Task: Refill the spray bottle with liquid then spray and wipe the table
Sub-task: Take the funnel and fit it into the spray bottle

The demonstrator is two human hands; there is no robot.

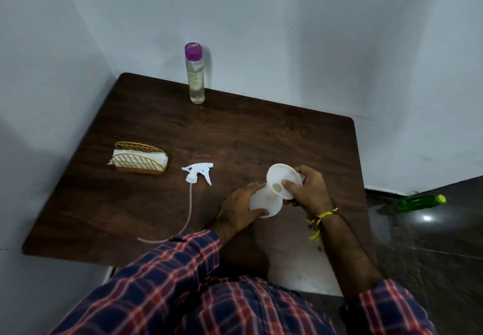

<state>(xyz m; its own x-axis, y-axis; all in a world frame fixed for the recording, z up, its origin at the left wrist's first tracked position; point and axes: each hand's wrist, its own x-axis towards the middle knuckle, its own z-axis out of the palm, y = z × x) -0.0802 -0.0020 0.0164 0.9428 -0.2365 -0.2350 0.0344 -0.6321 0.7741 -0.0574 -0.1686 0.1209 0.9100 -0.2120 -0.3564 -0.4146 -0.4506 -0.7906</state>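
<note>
Head view, the only one I have. Left hand (239, 210) is wrapped around the white spray bottle (264, 204), tilted, near the right part of the bench's (146, 115) front edge. Right hand (307, 191) pinches the rim of a white funnel (281, 178), its spout at or in the bottle neck; I can't tell how deep it's seated.

The trigger head (200, 174) with its dip tube (187, 217) lies flat mid-bench, tube trailing toward the front edge. The refill bottle (195, 73), purple cap on, clear liquid inside, stands at the back edge against the wall. The napkin holder (139, 161) sits near the left edge.

My read: funnel-seating step, pour not started. To do it well I'd stand the bottle upright on the bench, push the funnel straight into the neck, keep one hand on the bottle, then uncap the refill and pour slowly.

Hard to make out:
- the bottle neck, hidden by funnel and fingers
- the liquid level in the spray bottle, since the plastic is opaque
- the label on the refill bottle, blurred

A green bottle (420, 202) lies on the floor right of the bench; its purpose is unclear.
</note>
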